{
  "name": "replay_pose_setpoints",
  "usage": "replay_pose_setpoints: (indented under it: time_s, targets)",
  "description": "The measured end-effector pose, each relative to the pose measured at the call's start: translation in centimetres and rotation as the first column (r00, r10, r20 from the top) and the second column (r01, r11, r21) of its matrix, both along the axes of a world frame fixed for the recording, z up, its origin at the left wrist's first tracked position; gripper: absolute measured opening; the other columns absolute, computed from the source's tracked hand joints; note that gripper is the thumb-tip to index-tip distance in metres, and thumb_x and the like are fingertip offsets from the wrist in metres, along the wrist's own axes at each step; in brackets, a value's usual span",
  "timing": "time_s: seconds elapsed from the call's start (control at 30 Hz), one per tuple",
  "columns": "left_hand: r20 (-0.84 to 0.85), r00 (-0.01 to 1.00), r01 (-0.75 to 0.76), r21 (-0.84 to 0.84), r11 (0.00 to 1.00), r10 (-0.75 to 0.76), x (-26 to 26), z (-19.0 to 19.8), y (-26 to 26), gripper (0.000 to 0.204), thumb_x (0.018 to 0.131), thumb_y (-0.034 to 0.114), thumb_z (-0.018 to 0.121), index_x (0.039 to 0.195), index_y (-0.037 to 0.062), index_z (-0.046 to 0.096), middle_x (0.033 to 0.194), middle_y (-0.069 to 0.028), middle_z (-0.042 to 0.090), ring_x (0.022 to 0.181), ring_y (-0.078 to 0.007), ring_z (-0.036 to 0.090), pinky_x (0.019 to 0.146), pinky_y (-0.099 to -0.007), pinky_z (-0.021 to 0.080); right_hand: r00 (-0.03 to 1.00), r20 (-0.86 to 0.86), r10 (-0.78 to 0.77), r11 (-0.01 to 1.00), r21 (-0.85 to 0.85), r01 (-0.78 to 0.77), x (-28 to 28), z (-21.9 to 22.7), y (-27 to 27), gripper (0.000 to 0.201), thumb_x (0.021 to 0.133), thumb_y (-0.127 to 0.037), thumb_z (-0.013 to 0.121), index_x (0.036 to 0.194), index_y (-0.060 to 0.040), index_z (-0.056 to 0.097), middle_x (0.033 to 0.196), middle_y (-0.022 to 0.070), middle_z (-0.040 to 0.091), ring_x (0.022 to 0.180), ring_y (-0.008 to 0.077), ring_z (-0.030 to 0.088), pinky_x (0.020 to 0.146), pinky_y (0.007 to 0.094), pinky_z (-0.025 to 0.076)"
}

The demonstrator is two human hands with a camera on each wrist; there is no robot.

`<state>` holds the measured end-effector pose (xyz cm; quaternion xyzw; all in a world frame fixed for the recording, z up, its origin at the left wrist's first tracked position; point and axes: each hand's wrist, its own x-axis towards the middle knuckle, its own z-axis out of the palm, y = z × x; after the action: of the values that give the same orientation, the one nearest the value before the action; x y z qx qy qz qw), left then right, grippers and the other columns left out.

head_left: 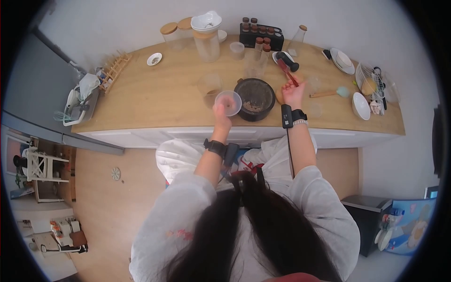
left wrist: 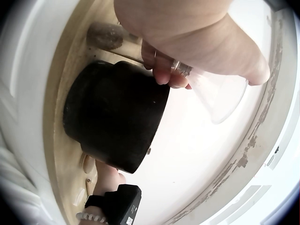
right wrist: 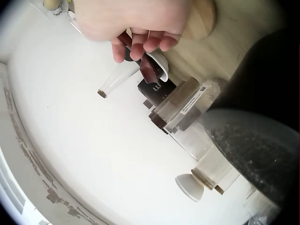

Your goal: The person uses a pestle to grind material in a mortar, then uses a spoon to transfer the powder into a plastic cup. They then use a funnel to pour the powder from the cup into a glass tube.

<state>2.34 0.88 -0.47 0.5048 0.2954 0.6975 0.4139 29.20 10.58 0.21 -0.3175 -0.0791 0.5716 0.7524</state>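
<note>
My left hand grips a clear plastic cup, tilted with its mouth toward me, just left of a black bowl on the wooden counter. In the left wrist view the fingers curl round the clear cup above the black bowl. Brownish crumbs lie in the bowl. My right hand holds a dark red utensil raised to the right of the bowl. The right wrist view shows those fingers wrapped round the red handle.
A glass measuring jug stands left of the cup. Tall canisters, a spice rack and small jars line the back. A teal spatula, white bowl and wire rack sit right.
</note>
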Motion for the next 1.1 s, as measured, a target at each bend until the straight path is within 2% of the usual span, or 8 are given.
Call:
replay_pose_setpoints:
  time_s: [0.13,0.23,0.4,0.5,0.63,0.7,0.93,1.1]
  targets:
    - [-0.068,0.997,-0.039,0.027,0.999,0.040,-0.3,-0.8,0.3,0.044,0.090,0.039,0.031,0.096,0.0018,0.054,0.089,-0.0056,0.055,0.087,-0.0160,0.051,0.079,-0.0292,0.039,0.999,-0.026,-0.047,0.997,0.065,0.048,-0.3,-1.2,1.6,0.038,0.092,-0.044,0.038,0.100,-0.0104,0.054,0.080,0.0040,0.051,0.074,0.0154,0.047,0.069,0.0318,0.042]
    - [-0.017,1.000,-0.027,0.003,1.000,0.027,-0.1,-1.1,-0.1,0.044,0.090,0.039,0.031,0.099,0.0022,0.053,0.092,-0.0060,0.055,0.089,-0.0167,0.051,0.080,-0.0304,0.039,0.997,0.078,0.027,0.986,0.163,-0.039,-0.1,-2.1,1.6,0.028,0.091,-0.034,0.044,0.104,-0.0105,0.055,0.090,0.0056,0.055,0.085,0.0172,0.052,0.079,0.0342,0.043]
    - [0.117,0.993,-0.010,-0.070,0.998,0.018,0.2,-2.2,-0.1,0.049,0.087,0.044,0.034,0.104,0.0021,0.053,0.095,-0.0068,0.056,0.091,-0.0179,0.051,0.082,-0.0320,0.039,0.993,0.052,0.106,0.972,0.206,-0.114,0.0,-1.6,0.9,0.030,0.090,-0.026,0.048,0.116,-0.0102,0.047,0.106,0.0090,0.055,0.099,0.0201,0.051,0.086,0.0374,0.041]
    - [0.108,0.993,0.046,-0.042,0.998,-0.041,-0.1,-2.0,-0.2,0.054,0.086,0.048,0.034,0.106,0.0016,0.053,0.097,-0.0075,0.057,0.093,-0.0183,0.051,0.084,-0.0318,0.039,0.991,0.035,0.130,0.963,0.233,-0.134,0.1,-1.5,0.9,0.031,0.090,-0.024,0.048,0.118,-0.0112,0.044,0.112,0.0104,0.053,0.101,0.0211,0.051,0.088,0.0383,0.041]
    - [0.073,0.996,-0.034,-0.090,0.995,0.041,0.0,-2.1,-0.5,0.052,0.088,0.045,0.032,0.108,0.0009,0.052,0.099,-0.0081,0.057,0.096,-0.0185,0.051,0.086,-0.0320,0.038,0.987,0.054,0.153,0.961,0.226,-0.161,0.2,-2.1,1.0,0.029,0.089,-0.018,0.048,0.116,-0.0105,0.043,0.121,0.0121,0.050,0.109,0.0230,0.049,0.092,0.0398,0.038]
    - [0.027,0.998,-0.053,-0.095,0.994,0.056,0.0,-2.1,-0.5,0.051,0.089,0.042,0.030,0.108,0.0006,0.052,0.100,-0.0082,0.057,0.097,-0.0186,0.051,0.087,-0.0324,0.038,0.984,0.086,0.155,0.957,0.235,-0.171,0.2,-2.1,0.9,0.032,0.087,-0.014,0.051,0.117,-0.0106,0.039,0.119,0.0131,0.051,0.107,0.0252,0.050,0.089,0.0414,0.040]
    - [0.119,0.992,0.040,-0.045,0.998,-0.034,0.0,-1.0,-0.7,0.047,0.090,0.039,0.033,0.107,0.0004,0.053,0.101,-0.0082,0.057,0.097,-0.0188,0.051,0.087,-0.0326,0.038,0.985,0.073,0.154,0.952,0.256,-0.167,0.1,-1.9,0.6,0.038,0.084,-0.008,0.052,0.118,-0.0092,0.036,0.119,0.0155,0.050,0.105,0.0288,0.050,0.087,0.0442,0.041]
    - [0.128,0.990,0.072,-0.064,0.995,-0.064,-0.1,-0.6,-0.7,0.051,0.086,0.044,0.037,0.105,0.0005,0.054,0.099,-0.0076,0.057,0.096,-0.0186,0.052,0.086,-0.0319,0.038,0.979,0.101,0.175,0.945,0.263,-0.195,0.1,-1.7,0.3,0.035,0.084,-0.010,0.050,0.118,-0.0074,0.041,0.125,0.0124,0.047,0.111,0.0260,0.047,0.094,0.0417,0.037]
